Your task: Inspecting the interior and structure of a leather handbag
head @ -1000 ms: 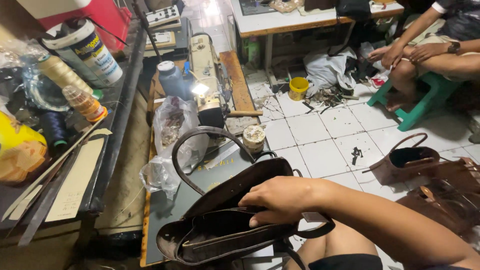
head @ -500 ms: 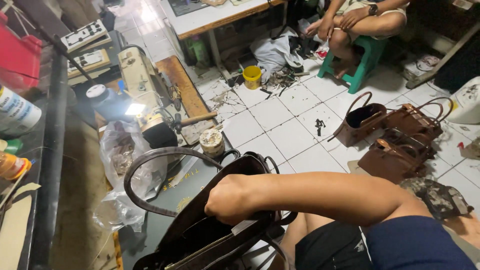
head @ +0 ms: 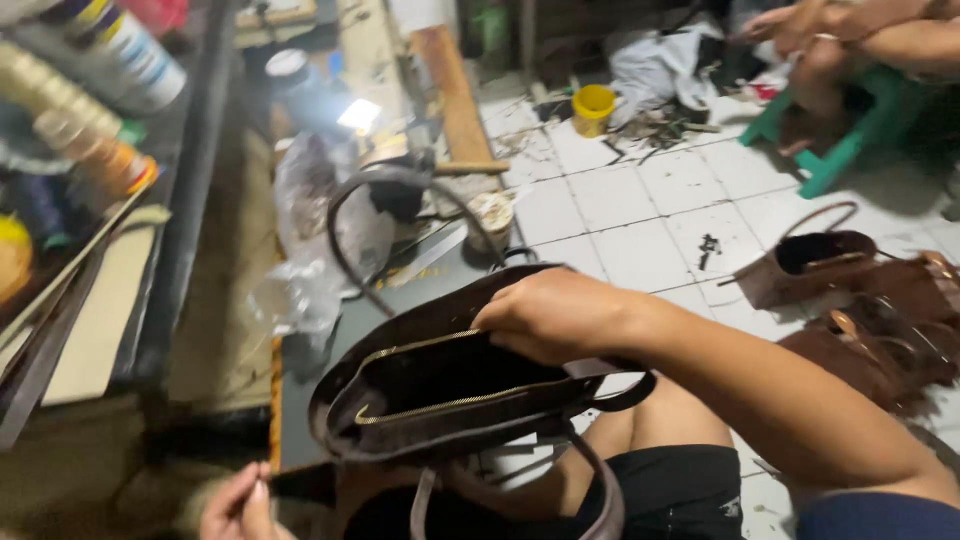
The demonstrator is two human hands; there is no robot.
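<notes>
You have the dark brown leather handbag [head: 450,390] up off the counter [head: 370,320], hanging over its near edge above your lap with its mouth tipped toward you. As a judgement of progress: the bag looks close to whole — body stitched, a brass zipper [head: 440,405] set along the inner pocket, one handle [head: 400,215] arching up over the counter and a second strap [head: 600,490] drooping below. What may be left is checking and small finishing; the blur hides any loose seams.

Your right hand [head: 555,315] is curled tight over the far rim of the bag, fingers [head: 520,345] folded down inside the opening — a closed grip that carries its weight. Your left hand [head: 240,505] sits low at the bottom edge of the view, fingertips narrowed in a pinch on a dark strap end [head: 300,482] by the bag's near corner.

On the tiled floor [head: 640,240] to your right lie lighter brown handbags [head: 860,300], well apart from yours.
</notes>
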